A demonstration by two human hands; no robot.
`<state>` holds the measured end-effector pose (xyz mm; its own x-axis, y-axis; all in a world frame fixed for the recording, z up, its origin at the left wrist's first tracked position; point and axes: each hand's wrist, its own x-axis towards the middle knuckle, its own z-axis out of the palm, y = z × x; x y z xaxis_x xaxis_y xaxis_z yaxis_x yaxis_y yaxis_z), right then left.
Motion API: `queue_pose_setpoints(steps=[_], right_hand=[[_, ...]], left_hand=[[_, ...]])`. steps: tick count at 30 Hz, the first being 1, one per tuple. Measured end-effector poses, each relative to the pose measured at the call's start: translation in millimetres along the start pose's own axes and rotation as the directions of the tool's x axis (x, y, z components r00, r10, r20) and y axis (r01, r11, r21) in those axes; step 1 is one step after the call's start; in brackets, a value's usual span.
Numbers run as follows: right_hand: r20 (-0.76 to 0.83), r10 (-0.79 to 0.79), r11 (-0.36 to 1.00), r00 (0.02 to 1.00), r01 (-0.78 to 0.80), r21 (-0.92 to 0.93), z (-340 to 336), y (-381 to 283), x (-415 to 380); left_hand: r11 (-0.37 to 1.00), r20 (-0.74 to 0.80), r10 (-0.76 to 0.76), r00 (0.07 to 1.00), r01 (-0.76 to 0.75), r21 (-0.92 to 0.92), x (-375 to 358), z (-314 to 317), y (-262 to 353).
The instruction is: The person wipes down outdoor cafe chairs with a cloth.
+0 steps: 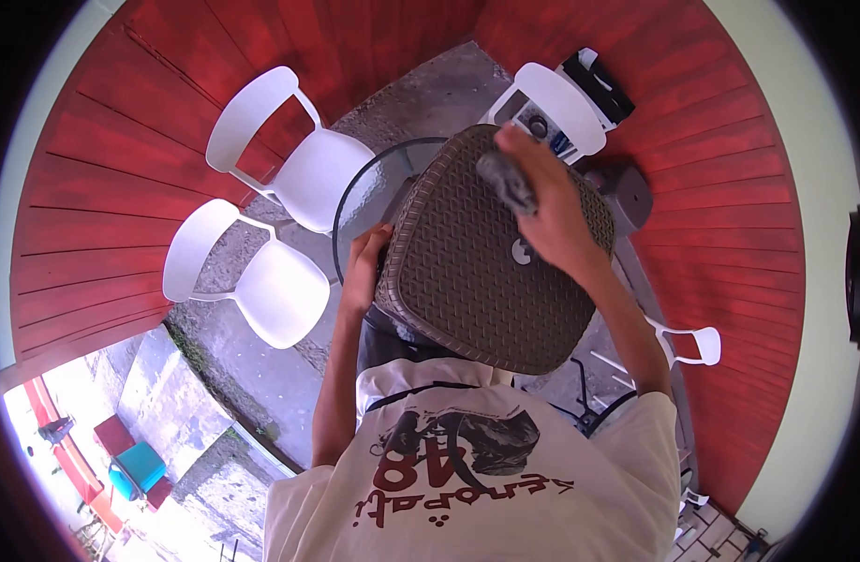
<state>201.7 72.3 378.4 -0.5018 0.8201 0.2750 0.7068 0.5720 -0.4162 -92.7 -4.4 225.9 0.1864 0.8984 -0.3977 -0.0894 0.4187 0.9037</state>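
A brown wicker-pattern chair seat point(477, 290) with a rounded thick rim is tilted up in front of my body, over the round glass table point(350, 201). A pale round mark point(521, 251) shows near its middle. My left hand point(363, 267) is closed on the seat's left edge, the fingertips curling behind the rim. Over the upper right of the woven face, my right hand point(547, 201) grips a dark grey crumpled cloth point(507, 183) that overlaps the weave in this view.
Two white chairs point(322, 178) point(282, 292) stand at the left. Another white chair point(556, 108) is at the back right, by a black box point(599, 86) and a dark grey box point(627, 197). Red plank walls point(730, 244) enclose the space. A teal object point(141, 464) lies outside, lower left.
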Motion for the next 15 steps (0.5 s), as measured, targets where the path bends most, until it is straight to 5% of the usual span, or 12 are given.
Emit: queue_pose_setpoints(steps=[2, 7, 10, 11, 13, 15], right_hand=[[0.18, -0.064, 0.991, 0.982, 0.083, -0.1, 7.7, -45.3, -7.8], [0.442, -0.26, 0.936, 0.859, 0.112, 0.333, 10.1, -102.5, -33.1], [0.397, -0.323, 0.807, 0.859, 0.031, 0.59, -2.3, -89.6, -27.2], [0.342, -0.203, 0.758, 0.918, -0.074, 0.648, -7.0, -84.7, -21.5], [0.257, 0.069, 0.596, 0.964, -0.247, 0.764, -17.0, -73.1, -5.5], [0.082, 0.219, 0.666, 0.972, -0.211, 0.716, -26.6, -55.1, 14.0]], left_hand=[[0.998, -0.065, 0.032, 0.997, -0.035, -0.049, 12.7, -7.5, -33.7], [0.991, -0.128, -0.018, 0.992, 0.001, -0.135, 20.3, 5.1, -31.4], [0.997, -0.045, 0.006, 0.999, -0.009, -0.071, 19.7, 8.5, -13.0], [0.996, -0.138, -0.04, 0.99, 0.051, 0.073, -0.6, 27.4, 34.6], [0.996, -0.082, -0.064, 0.995, 0.069, 0.064, 9.8, 18.2, 19.0], [0.996, -0.038, -0.077, 0.996, 0.078, 0.05, 14.8, 12.4, 5.1]])
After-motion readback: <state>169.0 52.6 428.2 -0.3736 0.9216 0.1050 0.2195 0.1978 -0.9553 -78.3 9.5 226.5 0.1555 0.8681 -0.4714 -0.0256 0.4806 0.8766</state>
